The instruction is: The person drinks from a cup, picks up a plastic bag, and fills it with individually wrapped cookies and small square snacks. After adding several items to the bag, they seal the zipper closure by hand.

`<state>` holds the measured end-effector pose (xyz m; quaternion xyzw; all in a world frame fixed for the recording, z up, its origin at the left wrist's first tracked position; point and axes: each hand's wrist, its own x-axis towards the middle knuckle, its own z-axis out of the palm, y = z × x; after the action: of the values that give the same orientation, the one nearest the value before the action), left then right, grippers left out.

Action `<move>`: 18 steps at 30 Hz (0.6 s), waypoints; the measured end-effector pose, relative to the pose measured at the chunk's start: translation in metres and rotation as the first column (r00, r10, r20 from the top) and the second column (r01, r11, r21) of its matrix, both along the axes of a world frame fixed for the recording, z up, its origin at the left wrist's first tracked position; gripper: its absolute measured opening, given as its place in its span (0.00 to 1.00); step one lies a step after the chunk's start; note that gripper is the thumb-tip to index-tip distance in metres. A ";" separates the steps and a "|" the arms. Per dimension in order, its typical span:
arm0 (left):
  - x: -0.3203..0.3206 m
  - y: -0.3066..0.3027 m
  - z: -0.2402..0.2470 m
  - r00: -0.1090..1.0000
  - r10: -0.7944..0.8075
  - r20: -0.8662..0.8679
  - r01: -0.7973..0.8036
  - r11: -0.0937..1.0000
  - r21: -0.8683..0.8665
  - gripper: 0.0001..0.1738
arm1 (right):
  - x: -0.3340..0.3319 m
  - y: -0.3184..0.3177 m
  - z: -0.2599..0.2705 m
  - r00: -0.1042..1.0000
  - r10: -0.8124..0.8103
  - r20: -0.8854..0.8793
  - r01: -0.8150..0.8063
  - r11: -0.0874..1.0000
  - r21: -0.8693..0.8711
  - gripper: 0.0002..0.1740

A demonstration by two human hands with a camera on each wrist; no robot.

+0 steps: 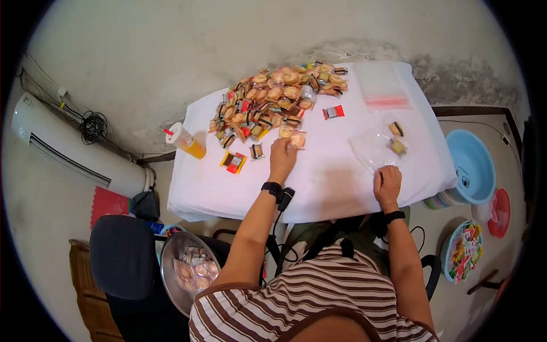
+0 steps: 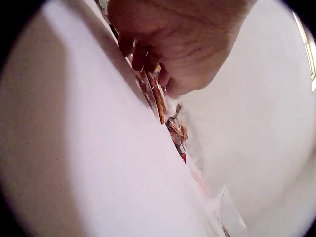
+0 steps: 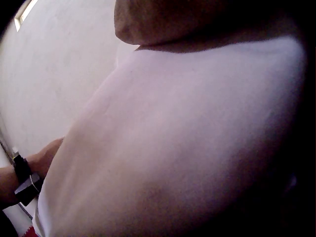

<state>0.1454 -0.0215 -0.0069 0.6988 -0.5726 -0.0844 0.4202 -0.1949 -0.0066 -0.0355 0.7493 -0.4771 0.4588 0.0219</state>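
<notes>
In the head view, a table (image 1: 228,194) draped in white cloth is carrying a glossy, crinkled heap of wrapped biscuits (image 1: 262,100) along its far edge, leaning toward the left corner. The left hand (image 1: 282,159), fingers bent, is touching a film-wrapped packet of pale, round biscuits (image 1: 297,140) at the heap's near side; I can't tell whether it's gripping. By the near right corner, the right hand (image 1: 388,183), fingers curled, is pinching the near edge of a limp, see-through bag (image 1: 364,148). Flat, clear sleeves (image 1: 380,80) are lying at the far right corner.

In the left wrist view, bent fingers are meeting creased, shiny wrappers (image 2: 160,101) on smooth cloth.

In the right wrist view, the hand's dim, rounded side is showing above softly rumpled cloth; its fingertips are hidden.
</notes>
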 end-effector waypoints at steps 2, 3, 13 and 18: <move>0.019 -0.006 -0.006 0.979 0.056 0.196 -0.004 0.966 -0.258 0.14 | 0.000 0.000 0.002 1.000 0.003 0.007 -0.003 1.000 0.002 0.05; 0.020 -0.005 0.004 0.961 0.210 0.178 -0.151 0.942 -0.299 0.17 | 0.000 0.002 0.002 1.000 0.004 0.013 -0.004 1.000 0.006 0.05; 0.080 -0.021 0.015 0.875 0.358 0.327 -0.370 0.929 -0.025 0.23 | 0.000 0.001 0.000 1.000 -0.003 0.024 0.003 1.000 0.006 0.05; 0.084 -0.021 0.020 0.886 0.390 0.252 -0.433 0.889 0.147 0.23 | 0.000 0.002 0.003 1.000 -0.003 0.029 0.003 1.000 0.003 0.05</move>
<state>0.2291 -0.0423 0.0129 0.8481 -0.4413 0.0263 0.2920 -0.1947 -0.0045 -0.0327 0.7419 -0.4790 0.4690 0.0144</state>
